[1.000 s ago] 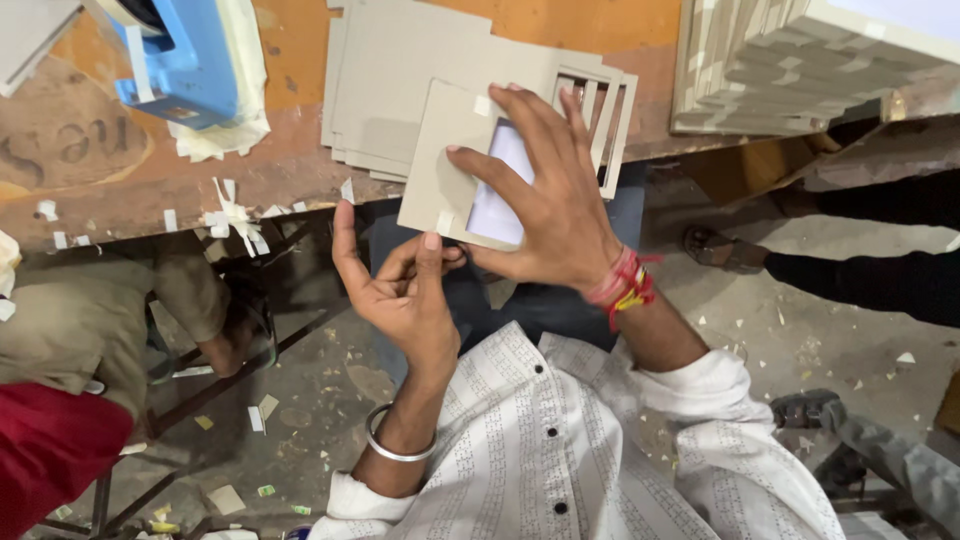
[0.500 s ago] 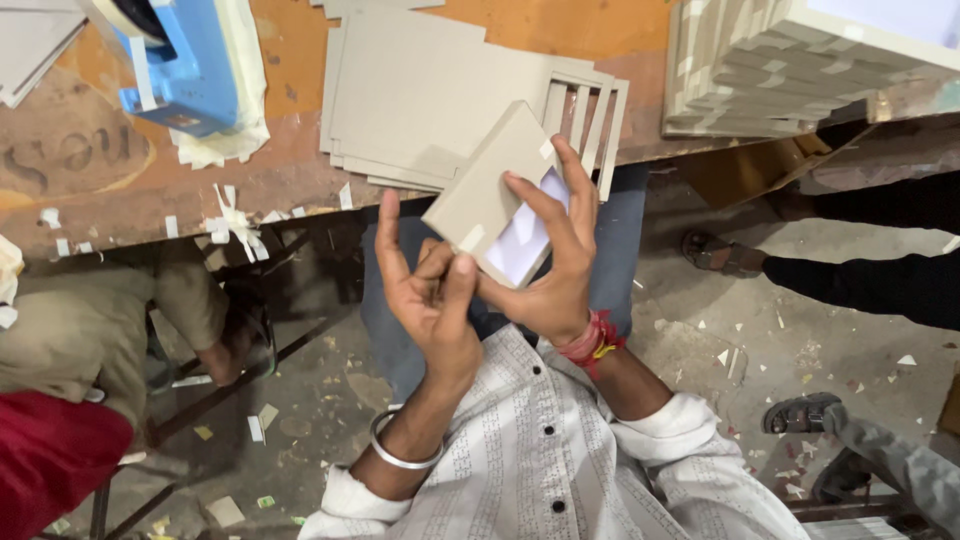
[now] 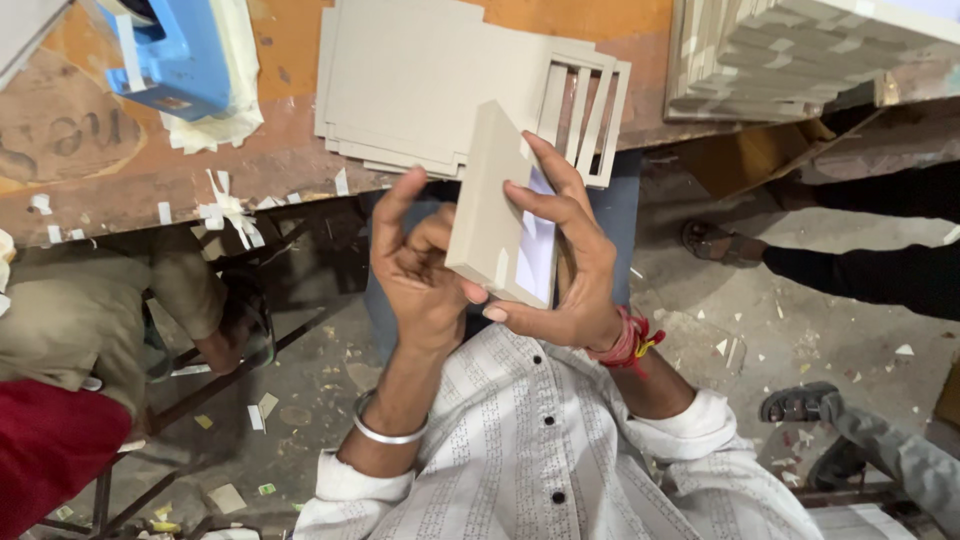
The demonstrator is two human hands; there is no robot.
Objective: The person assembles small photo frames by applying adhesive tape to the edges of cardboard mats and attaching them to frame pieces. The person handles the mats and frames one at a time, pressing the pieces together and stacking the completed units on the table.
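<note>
Right hand (image 3: 565, 270): fingers spread and wrapped around a shallow grey cardboard box with a white inner face (image 3: 500, 215), held tilted on edge above the lap. Left hand (image 3: 420, 265): at the box's nine o'clock, fingers loosely curled, thumb raised, fingertips touching its grey side. At twelve o'clock, a stack of flat grey cardboard sheets (image 3: 410, 90) on the worn orange worktable (image 3: 290, 170); at ten o'clock, a blue tape dispenser (image 3: 175, 55).

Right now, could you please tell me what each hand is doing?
Left hand: fingers curled, touching the grey box edge.
Right hand: holding the grey box.
</note>
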